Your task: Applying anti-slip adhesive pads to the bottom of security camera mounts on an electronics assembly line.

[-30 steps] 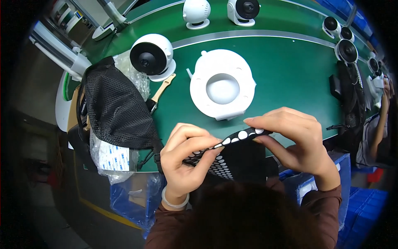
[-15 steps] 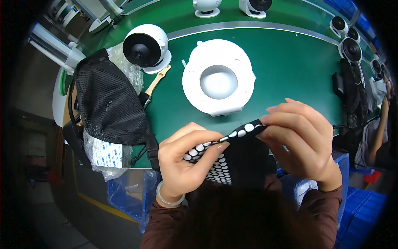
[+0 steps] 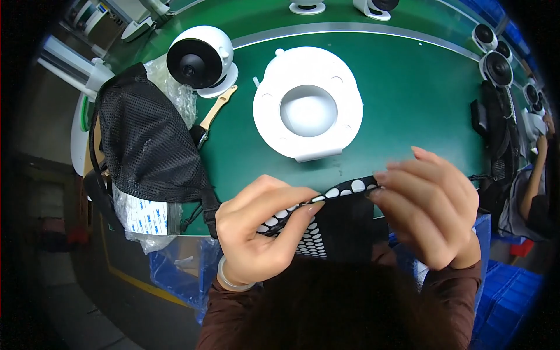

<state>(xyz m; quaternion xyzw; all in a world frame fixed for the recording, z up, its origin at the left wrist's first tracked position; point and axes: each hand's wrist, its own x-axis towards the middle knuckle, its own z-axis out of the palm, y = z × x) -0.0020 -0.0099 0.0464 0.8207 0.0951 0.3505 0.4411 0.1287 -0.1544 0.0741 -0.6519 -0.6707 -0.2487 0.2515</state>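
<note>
My left hand (image 3: 256, 224) is closed, pinching the folded edge of a black cloth with white dots (image 3: 312, 239) between thumb and fingers. At the other end of that edge, the thumb and bent fingers of my right hand (image 3: 434, 207) close on the cloth; these fingers are slightly blurred. The cloth hangs down toward my lap, where its lower part runs into dark shadow. Beyond my hands, on the green table (image 3: 408, 105), lies a round white plastic housing (image 3: 268, 119) with a hollow middle. Neither hand touches it.
At left lie a black mesh bag (image 3: 146, 140), bubble wrap (image 3: 185, 104) and a wooden-handled brush (image 3: 219, 108). A white camera-like device with a black front (image 3: 195, 61) stands behind them. Similar devices (image 3: 496, 69) line the far right, near a black bag (image 3: 496, 137) and another person's arm (image 3: 536, 172).
My right hand has moved slightly right and down along with its end of the dotted edge. The left hand keeps its pinch. The whole view has shifted a little.
</note>
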